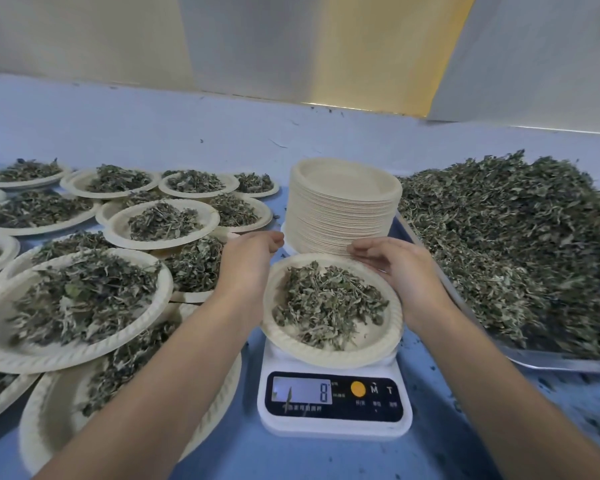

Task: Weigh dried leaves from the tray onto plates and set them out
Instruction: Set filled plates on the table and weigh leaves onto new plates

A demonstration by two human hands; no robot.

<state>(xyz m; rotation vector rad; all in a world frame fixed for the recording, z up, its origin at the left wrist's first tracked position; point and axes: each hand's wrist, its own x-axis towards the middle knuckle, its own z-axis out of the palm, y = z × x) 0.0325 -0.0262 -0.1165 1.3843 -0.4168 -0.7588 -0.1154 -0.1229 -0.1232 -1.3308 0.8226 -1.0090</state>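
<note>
Head view. Weighing step, apparently near its end: plate (326, 353) of dried leaves (329, 303) seated on the scale (336, 422), display (302, 391) reading 8. Left hand (248, 271) and right hand (399, 275) flanking the plate at its rim, each grip curled; whether clamped on the rim or merely beside it, cannot tell. Heaped tray (551, 363) at right, stack of empty plates (343, 209) behind. Next move, by judgement: level lift, then leftward among the crowded filled plates (83, 355) on the bench (326, 460).
</note>
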